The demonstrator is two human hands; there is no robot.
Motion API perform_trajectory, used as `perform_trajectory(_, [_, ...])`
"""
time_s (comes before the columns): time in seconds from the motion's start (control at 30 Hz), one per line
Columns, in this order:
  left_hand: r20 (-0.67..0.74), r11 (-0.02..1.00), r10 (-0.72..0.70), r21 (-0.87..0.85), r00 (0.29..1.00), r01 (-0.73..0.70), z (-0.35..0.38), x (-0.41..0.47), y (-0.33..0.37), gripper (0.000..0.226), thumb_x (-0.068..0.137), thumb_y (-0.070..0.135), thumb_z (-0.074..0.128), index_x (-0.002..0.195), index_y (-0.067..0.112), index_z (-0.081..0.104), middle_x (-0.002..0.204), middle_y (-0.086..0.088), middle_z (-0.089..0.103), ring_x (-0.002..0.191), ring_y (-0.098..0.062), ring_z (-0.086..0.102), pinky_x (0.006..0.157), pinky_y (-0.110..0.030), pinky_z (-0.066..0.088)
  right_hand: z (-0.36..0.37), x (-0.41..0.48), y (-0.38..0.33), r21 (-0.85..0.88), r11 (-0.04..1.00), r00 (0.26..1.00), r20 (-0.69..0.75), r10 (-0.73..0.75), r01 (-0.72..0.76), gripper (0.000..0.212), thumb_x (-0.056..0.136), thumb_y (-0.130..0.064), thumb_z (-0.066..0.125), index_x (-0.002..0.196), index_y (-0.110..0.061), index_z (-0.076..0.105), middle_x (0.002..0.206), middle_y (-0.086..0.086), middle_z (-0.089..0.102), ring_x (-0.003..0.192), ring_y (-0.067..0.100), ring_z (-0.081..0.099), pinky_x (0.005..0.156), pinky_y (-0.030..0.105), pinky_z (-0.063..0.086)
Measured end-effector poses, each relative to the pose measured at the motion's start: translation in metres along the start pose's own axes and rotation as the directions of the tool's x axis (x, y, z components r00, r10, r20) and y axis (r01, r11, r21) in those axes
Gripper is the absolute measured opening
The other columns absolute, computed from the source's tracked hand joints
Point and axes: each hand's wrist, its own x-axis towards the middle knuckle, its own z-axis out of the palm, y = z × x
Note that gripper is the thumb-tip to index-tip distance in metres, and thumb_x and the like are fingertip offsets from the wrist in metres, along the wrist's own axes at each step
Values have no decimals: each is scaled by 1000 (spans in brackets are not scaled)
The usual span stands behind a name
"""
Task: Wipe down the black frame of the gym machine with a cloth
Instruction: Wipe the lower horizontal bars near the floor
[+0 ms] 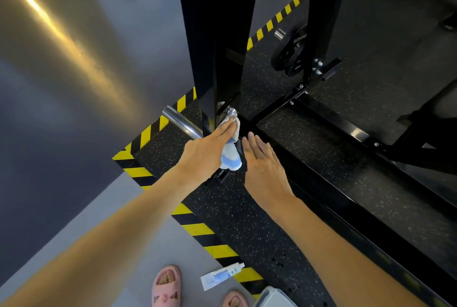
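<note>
Down by our feet we see pink slippers (166,285) on the grey floor, with a small white tube (221,276) lying just beside them across the yellow-and-black hazard tape (197,229), and the corner of a grey bin (274,298) at the bottom edge. Both our bare forearms reach forward over the speckled black rubber mat (249,227). Our left hand (206,152) presses a white and blue cloth (231,156) against the base of the black frame (217,35), fingers stretched out flat over the cloth's top end while the rest of it hangs bunched below the palm; the fingertips sit just beside a chrome bolt head (232,112). Our right hand (263,166) is open and empty, fingers together, held flat beside the cloth over the frame's low black floor rail (321,183). A chrome peg (181,122) sticks out to the left of the upright, and black weight plates (289,56) rest further back.
</note>
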Motion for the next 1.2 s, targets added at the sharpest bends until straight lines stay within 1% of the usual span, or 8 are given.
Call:
perform_trajectory(0.23, [-7, 999, 12, 37, 1000, -12, 4, 4, 1, 89, 90, 6, 53, 153, 30, -5, 159, 20, -3, 71, -24, 64, 52, -27, 35, 12, -5, -11, -3, 999, 995, -91, 45, -45, 73, 87, -2, 55, 150, 0, 19, 159, 20, 13, 148, 32, 11, 116, 35, 0])
perform_trajectory(0.53, [-38, 998, 41, 41, 998, -40, 4, 7, 5, 88, 90, 4, 51, 153, 26, -6, 160, 14, -2, 78, -26, 65, 55, -27, 38, 19, -11, -11, -151, 988, 999, -42, 17, -23, 73, 98, -15, 37, 141, -6, -22, 158, 15, -16, 147, 29, -15, 114, 36, -13])
perform_trajectory(0.63, [-19, 994, 54, 94, 998, -52, 11, 0, -5, 89, 89, 4, 52, 153, 27, -7, 160, 16, -6, 68, -24, 64, 52, -27, 36, 21, -8, -11, -170, 984, 998, -45, 42, -49, 78, 90, -12, 54, 149, 0, 3, 159, 19, 6, 148, 33, 5, 116, 39, 1])
perform_trajectory(0.73, [-42, 996, 50, 76, 998, -47, 4, 12, 8, 85, 91, 6, 51, 153, 26, -4, 161, 12, 0, 82, -28, 67, 59, -29, 40, 30, -6, -10, -166, 983, 993, -94, 65, -80, 81, 72, -6, 71, 143, 5, 34, 150, 23, 34, 140, 36, 32, 113, 43, 23])
perform_trajectory(0.83, [-49, 999, 47, 22, 998, -46, 1, 18, 14, 84, 92, 6, 50, 154, 25, -3, 161, 10, 2, 89, -31, 66, 62, -30, 39, 31, -5, -13, -196, 977, 989, -133, 59, -85, 77, 73, -7, 68, 143, 5, 37, 150, 23, 35, 139, 35, 34, 113, 43, 24])
perform_trajectory(1.0, [-91, 995, 78, 63, 993, -72, 17, 1, -8, 87, 87, 1, 53, 154, 26, 3, 160, 16, 3, 60, -24, 59, 50, -29, 37, 35, -4, -12, -212, 972, 990, -118, 81, -105, 78, 76, -7, 66, 145, 4, 33, 153, 22, 30, 142, 35, 28, 115, 42, 18])
perform_trajectory(1.13, [-118, 997, 74, 7, 990, -74, 13, 19, 7, 83, 91, 9, 53, 154, 25, 1, 161, 12, 3, 91, -27, 67, 59, -31, 43, 36, -3, -11, -234, 968, 986, -155, 55, -90, 74, 78, -9, 62, 144, 5, 33, 151, 23, 33, 140, 35, 32, 114, 42, 21])
perform_trajectory(1.2, [-116, 997, 74, 0, 990, -74, 11, 20, 7, 83, 92, 11, 54, 154, 26, 1, 161, 12, 4, 90, -30, 67, 61, -32, 42, 35, -4, -10, -200, 977, 984, -172, 41, -76, 74, 77, -4, 62, 144, 5, 32, 150, 23, 34, 140, 36, 33, 113, 42, 21])
